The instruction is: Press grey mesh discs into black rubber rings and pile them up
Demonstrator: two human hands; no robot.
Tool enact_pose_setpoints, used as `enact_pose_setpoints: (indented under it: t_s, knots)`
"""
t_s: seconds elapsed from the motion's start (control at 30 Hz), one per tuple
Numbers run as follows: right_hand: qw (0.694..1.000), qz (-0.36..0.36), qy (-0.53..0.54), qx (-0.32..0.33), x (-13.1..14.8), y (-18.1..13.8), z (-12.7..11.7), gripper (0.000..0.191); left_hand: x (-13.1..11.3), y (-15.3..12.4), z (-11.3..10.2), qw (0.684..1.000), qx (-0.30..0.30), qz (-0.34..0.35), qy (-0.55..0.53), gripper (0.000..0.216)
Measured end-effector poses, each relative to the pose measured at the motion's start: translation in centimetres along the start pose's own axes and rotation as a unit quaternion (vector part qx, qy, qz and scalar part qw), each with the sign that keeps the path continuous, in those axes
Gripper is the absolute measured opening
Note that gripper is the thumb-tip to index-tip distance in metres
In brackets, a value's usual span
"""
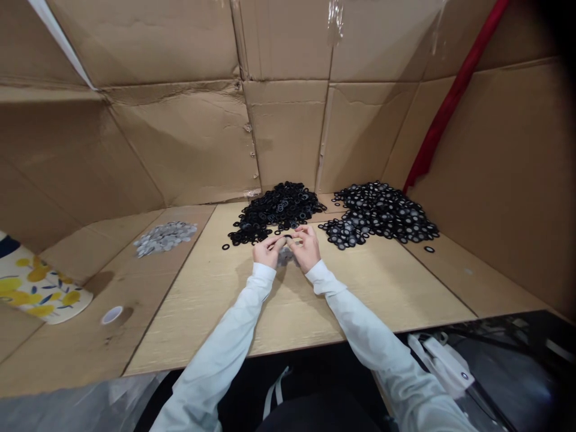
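My left hand [267, 250] and my right hand [306, 247] meet over the wooden board [360, 288], fingertips pinched together on a small black ring [288, 239] between them. A little heap of grey discs [285, 257] lies under the hands. Just beyond the fingers lies a pile of plain black rings [279, 210]. To its right lies a second pile of black rings with pale centres [382, 213]. Both arms wear pale long sleeves.
A heap of grey discs [165, 236] lies on the cardboard at left. A roll of tape [112, 314] and a flowered object [36, 288] sit at the near left. Cardboard walls [288, 132] enclose the bench; a red pole [445, 108] leans at right.
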State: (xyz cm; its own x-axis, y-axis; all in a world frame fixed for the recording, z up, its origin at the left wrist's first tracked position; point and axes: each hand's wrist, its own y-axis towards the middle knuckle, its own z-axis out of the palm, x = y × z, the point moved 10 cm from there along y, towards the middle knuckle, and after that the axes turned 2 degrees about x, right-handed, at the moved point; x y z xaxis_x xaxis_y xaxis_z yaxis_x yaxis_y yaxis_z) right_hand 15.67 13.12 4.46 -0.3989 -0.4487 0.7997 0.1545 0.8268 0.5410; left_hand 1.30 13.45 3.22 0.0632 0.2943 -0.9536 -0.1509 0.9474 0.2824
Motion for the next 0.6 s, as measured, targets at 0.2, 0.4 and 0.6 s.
enact_pose_setpoints:
  t_s: [0.2, 0.4, 0.6]
  knots:
    - [0.998, -0.055, -0.006, 0.020, 1.4, -0.1, 0.0, 0.011, 0.6, 0.2, 0.1, 1.000, 0.008, -0.008, -0.027, 0.020]
    - [0.995, -0.082, 0.015, 0.058, 1.9, 0.0, 0.1, 0.010, 3.4, 0.5, 1.3, 0.976, 0.052, -0.118, -0.174, 0.029]
    - [0.998, -0.054, -0.032, 0.002, 1.5, -0.1, -0.6, 0.008, 2.0, 0.7, 0.6, 0.995, 0.045, -0.029, -0.082, 0.025]
